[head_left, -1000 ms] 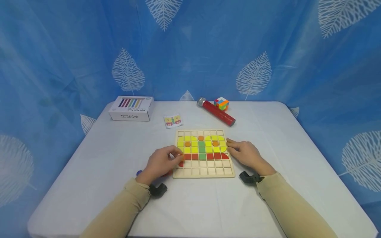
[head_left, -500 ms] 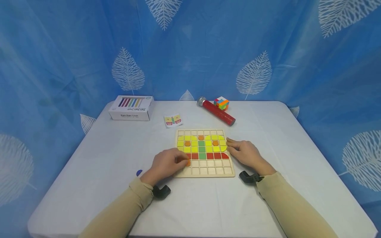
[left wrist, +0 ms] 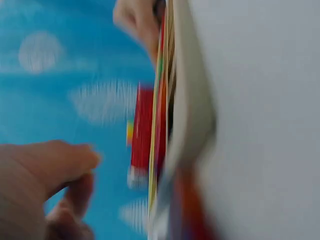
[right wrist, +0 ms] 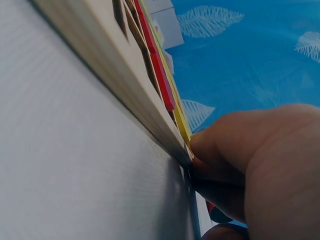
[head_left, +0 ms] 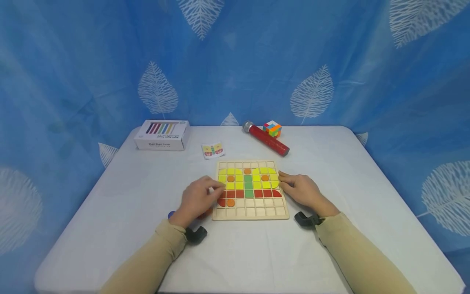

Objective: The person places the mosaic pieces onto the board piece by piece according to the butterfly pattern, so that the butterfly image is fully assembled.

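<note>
A wooden grid board [head_left: 260, 212] lies flat on the table, with yellow, green, red and orange pieces set in its cells. An orange disc [head_left: 230, 203] occupies a lower-left cell beside a red rounded piece [head_left: 222, 202]. Over the board's left edge hovers my left hand [head_left: 198, 198], with thumb and forefinger near each other and nothing seen between them; it hides some left cells. My right hand [head_left: 302, 190] holds the board's right edge, and in the right wrist view its fingers [right wrist: 220, 137] meet at the board's corner.
Partly under my left wrist lie a blue piece [head_left: 171, 214] and reddish pieces [head_left: 205, 214]. Behind the board are a picture card [head_left: 213, 151], a white box [head_left: 161, 134], a red microphone [head_left: 268, 139] and a colourful puzzle cube [head_left: 272, 129]. A blue curtain [head_left: 235, 61] backs the table.
My left hand carried the orange disc into a lower-left cell and let it go, then drew back up and left. My right hand has stayed at the board's edge.
</note>
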A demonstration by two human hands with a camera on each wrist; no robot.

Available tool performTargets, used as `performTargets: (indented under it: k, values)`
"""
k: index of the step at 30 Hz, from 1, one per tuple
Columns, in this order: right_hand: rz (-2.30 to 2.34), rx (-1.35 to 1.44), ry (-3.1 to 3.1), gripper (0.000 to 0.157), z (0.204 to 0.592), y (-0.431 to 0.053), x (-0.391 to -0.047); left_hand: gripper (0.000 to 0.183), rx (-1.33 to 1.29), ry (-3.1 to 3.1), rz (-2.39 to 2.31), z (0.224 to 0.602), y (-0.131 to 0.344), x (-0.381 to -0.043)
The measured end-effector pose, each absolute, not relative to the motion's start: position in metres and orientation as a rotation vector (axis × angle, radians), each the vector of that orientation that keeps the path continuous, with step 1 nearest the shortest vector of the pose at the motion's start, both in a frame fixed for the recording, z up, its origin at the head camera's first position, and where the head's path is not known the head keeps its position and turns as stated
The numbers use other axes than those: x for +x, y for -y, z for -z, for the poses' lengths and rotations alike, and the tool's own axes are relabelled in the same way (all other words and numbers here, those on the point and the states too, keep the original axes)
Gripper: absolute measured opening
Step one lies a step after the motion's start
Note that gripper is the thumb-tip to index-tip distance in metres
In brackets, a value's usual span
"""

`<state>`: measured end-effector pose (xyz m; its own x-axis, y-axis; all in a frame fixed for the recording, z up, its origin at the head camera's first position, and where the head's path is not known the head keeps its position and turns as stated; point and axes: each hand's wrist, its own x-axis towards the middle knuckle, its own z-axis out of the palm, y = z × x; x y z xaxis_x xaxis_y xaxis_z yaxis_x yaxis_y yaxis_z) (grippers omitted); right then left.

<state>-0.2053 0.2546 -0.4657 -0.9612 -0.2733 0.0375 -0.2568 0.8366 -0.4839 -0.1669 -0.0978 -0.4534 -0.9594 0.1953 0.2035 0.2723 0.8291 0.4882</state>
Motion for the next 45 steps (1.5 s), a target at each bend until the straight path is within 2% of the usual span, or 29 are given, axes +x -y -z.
performTargets:
  k: [3, 6, 10, 17, 27, 30, 34, 45]
  values:
    - [0.765, -0.431, -2.974, 0.047, 0.466, -0.255, -0.205, 0.024, -0.067, 2.837, 0.886, 0.451, 0.115, -0.17]
    - [0.758, -0.417, -2.978, 0.047, 0.466, -0.255, -0.205, 0.035, 0.078, 2.922, 0.874, 0.451, 0.129, -0.173]
    - [0.771, -0.404, -2.975, 0.047, 0.465, -0.255, -0.204, 0.045, 0.048, 3.047, 0.826, 0.455, 0.135, -0.175]
    - [0.763, -0.422, -2.972, 0.046, 0.463, -0.254, -0.204, 0.034, -0.029, 3.037, 0.797, 0.462, 0.131, -0.176]
    - [0.768, -0.431, -2.967, 0.046, 0.463, -0.254, -0.203, 0.033, -0.087, 2.974, 0.874, 0.461, 0.124, -0.173]
    - [0.767, -0.434, -2.967, 0.046, 0.463, -0.254, -0.203, 0.032, -0.153, 2.944, 0.942, 0.459, 0.119, -0.167]
    - [0.773, -0.438, -2.966, 0.046, 0.464, -0.254, -0.203, 0.031, -0.379, 2.892, 0.949, 0.456, 0.107, -0.161]
    - [0.771, -0.438, -2.974, 0.046, 0.464, -0.253, -0.202, 0.027, -0.894, 2.89, 0.651, 0.46, 0.084, -0.158]
